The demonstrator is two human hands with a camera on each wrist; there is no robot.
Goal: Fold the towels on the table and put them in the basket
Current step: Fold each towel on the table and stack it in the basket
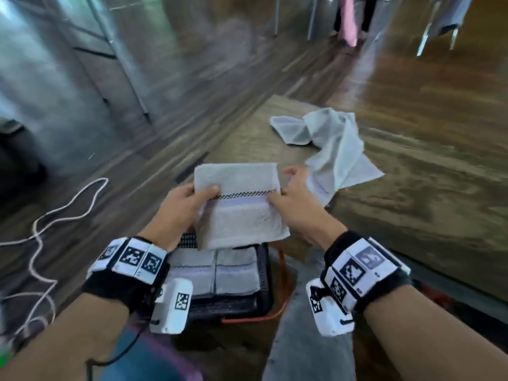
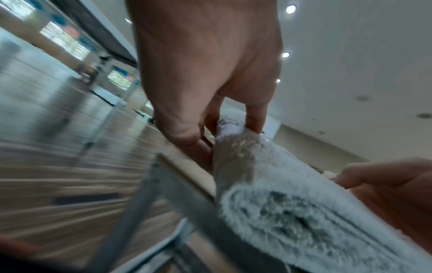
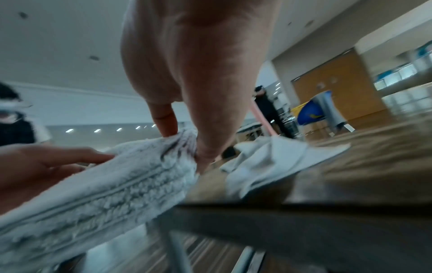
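We hold the folded towel (image 1: pixel 239 207) in the air with both hands, above the basket (image 1: pixel 265 279) and at the near edge of the table (image 1: pixel 412 166); the towel is white terry with a dark checked band across its middle. Our left hand (image 1: pixel 182 207) grips the left edge, thumb on top of the band and fingers curled underneath; our right hand (image 1: pixel 298 204) pinches the right edge at the same band, thumb on top. The left wrist view confirms the left-hand grip: fingers (image 2: pixel 254 118) and thumb close on the folded edge of the towel (image 2: pixel 292 203), and the other hand (image 2: pixel 392 186) shows at its far side. The right wrist view shows the right hand (image 3: pixel 198 73) with the towel edge bunched between one finger and the thumb.

The basket is dark, sits on the floor below the hands, and contains stacked folded towels (image 1: pixel 217 273), laid flat side by side; an orange cable (image 1: pixel 283 298) runs along its right side.

A loose towel (image 1: pixel 330 144), crumpled and unfolded, lies on the table beyond the right hand; one corner hangs near the table edge. A white cord (image 1: pixel 46 226) trails over the wooden floor at left.
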